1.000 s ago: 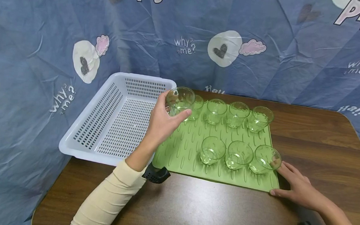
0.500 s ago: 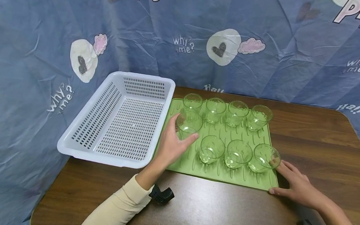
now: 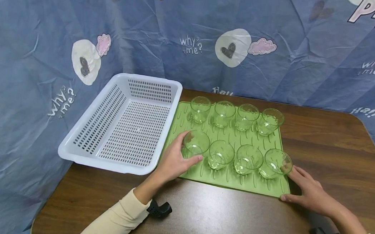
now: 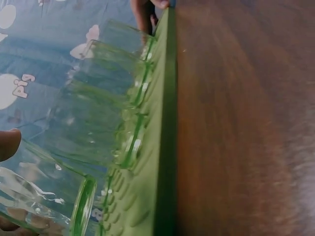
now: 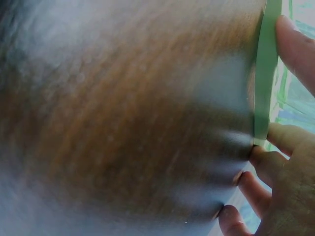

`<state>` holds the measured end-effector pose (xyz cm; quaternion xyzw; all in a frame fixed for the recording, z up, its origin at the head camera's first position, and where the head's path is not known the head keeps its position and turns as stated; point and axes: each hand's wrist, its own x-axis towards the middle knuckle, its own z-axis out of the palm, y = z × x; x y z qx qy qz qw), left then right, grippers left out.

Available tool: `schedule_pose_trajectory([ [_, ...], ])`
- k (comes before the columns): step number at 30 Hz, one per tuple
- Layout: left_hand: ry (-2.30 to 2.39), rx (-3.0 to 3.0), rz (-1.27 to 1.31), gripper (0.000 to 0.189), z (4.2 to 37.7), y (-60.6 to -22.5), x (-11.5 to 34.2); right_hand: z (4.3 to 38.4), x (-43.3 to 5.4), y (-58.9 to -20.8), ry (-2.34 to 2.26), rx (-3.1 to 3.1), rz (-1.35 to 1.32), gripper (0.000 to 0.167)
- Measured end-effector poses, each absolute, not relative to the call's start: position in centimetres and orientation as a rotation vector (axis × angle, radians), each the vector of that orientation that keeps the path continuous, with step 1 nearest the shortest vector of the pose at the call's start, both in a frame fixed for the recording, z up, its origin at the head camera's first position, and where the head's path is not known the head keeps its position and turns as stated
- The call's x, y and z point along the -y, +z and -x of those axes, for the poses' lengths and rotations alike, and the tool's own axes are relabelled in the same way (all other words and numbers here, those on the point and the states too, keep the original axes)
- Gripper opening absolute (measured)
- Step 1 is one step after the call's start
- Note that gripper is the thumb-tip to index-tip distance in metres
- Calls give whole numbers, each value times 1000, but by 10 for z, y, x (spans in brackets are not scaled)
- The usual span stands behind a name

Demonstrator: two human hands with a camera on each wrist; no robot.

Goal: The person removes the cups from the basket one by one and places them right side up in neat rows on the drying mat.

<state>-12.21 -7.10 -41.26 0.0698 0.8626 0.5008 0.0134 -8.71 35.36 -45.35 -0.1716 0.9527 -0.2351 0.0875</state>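
Note:
My left hand (image 3: 176, 159) grips a clear glass (image 3: 196, 143) by its side, thumb toward me and fingers around the far side. In the left wrist view the held glass (image 4: 44, 191) is upright, its base close over the green ridged mat (image 3: 187, 122). Beside it, to the right, stands the front row of glasses: a near one (image 3: 221, 155), a middle one (image 3: 248, 160) and a right one (image 3: 275, 164). My right hand (image 3: 311, 194) rests at the mat's front right corner, fingers loosely spread and thumb (image 5: 295, 46) against the mat's edge.
A back row of several glasses (image 3: 224, 114) stands upright on the mat. Left of the mat sits a white perforated basket (image 3: 91, 129) with nothing in it. Brown wooden table (image 3: 220, 219) lies around them. A blue printed cloth (image 3: 167, 22) hangs behind.
My left hand has carried the glass from beside the basket's far right corner toward me and down, into line with the front row. The right hand has stayed at the mat's corner.

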Motion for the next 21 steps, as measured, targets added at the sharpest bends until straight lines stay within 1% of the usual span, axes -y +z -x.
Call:
schedule_pose_trajectory([
  [8,1628,-2644,-237,82,121,-423,75,88,-353,-454,-703,-2838,522,104],
  [14,1597,-2645,-247,88,121,-429,79,89,-354,-455,-720,-2848,547,102],
  [21,1617,-2601,-235,91,121,-436,83,88,-354,-455,-713,-2832,529,103],
])
